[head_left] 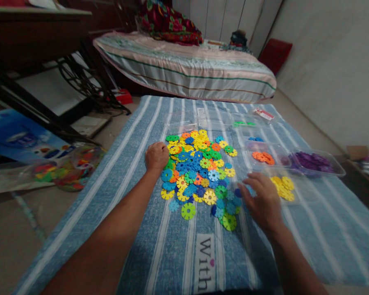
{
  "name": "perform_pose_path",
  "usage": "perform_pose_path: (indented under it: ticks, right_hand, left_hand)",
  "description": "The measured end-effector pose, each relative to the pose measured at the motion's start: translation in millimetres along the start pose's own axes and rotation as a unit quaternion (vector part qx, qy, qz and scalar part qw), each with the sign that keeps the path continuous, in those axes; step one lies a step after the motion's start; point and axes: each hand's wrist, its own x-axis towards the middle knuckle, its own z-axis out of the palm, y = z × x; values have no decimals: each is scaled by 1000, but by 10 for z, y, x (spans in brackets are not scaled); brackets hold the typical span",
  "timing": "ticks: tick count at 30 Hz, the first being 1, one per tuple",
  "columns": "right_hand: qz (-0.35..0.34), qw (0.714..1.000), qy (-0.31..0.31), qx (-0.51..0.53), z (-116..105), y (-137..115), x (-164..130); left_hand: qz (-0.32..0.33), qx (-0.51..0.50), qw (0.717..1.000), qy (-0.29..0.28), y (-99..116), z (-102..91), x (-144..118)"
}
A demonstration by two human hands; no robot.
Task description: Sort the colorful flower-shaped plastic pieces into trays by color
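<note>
A heap of notched plastic discs [199, 164] in blue, yellow, green and orange lies loosely spread on the striped cloth. At its left edge rests my left hand [157, 156], fingers curled closed against the discs; whatever they may hold is hidden. My right hand [261, 200], a little blurred, hovers right of the heap with thumb and fingers apart. A dark blue disc [238, 193] lies by its thumb. Just beyond that hand, yellow discs [283, 188] lie in a clear tray. Orange discs [263, 157] fill part of another clear tray behind it.
Purple discs [315, 161] sit in a clear tray at the right. Farther back are green pieces [244, 123] in a clear container and a small labelled packet [263, 114]. A bed [187, 69] stands beyond the table, a sewing-machine stand [80, 76] at the left.
</note>
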Motion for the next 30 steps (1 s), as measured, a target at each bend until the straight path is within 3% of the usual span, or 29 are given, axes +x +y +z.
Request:
perform_pose_path:
  ticks: [7, 12, 15, 20, 26, 30]
  right_hand:
    - [-46, 985, -156, 50, 314, -505, -117]
    - [-38, 971, -235, 24, 345, -631, -77]
    - [-29, 967, -252, 21, 353, -664, -66]
    - [-29, 975, -219, 34, 397, -665, -120]
    - [-57, 989, -93, 99, 363, -593, -100]
    - [-50, 994, -38, 85, 227, -410, 21]
  left_hand:
    - [1, -5, 1000, 9, -17, 15, 3]
    - [4, -9, 1000, 16, -24, 21, -3]
    - [1, -6, 1000, 14, -17, 14, -6]
    - [2, -7, 1000, 5, -7, 3, -3]
    - [3, -8, 1000, 7, -20, 9, 1]
    - [4, -5, 1000, 6, -19, 9, -6]
